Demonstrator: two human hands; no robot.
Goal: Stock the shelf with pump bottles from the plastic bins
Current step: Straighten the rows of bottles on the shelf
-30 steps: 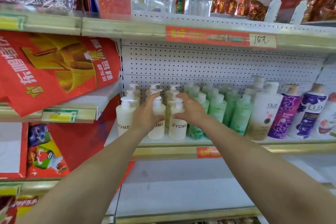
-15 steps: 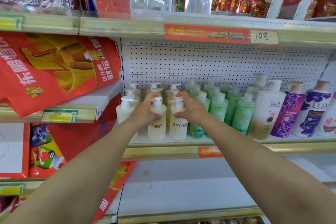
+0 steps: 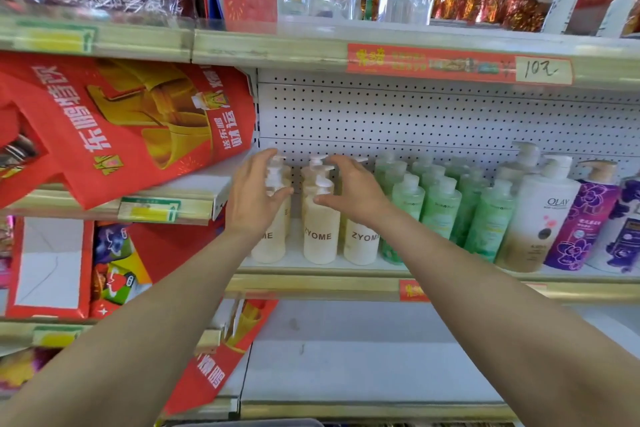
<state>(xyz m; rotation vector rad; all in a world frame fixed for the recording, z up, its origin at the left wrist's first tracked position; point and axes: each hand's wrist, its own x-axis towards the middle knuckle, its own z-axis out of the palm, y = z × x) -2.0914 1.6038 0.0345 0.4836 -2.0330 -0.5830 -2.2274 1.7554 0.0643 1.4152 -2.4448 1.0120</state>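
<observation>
At frame centre, cream ZYOME pump bottles stand on the shelf beside green bottles and an OLAY bottle, with left hand and right hand at their pumps, each grip spread.

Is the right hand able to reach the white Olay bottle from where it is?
Probably yes: the Olay bottle stands in the front row with nothing before it, and the right hand looks free.

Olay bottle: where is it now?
In the head view the Olay bottle stands right on the middle shelf, between green pump bottles and a purple bottle.
</observation>
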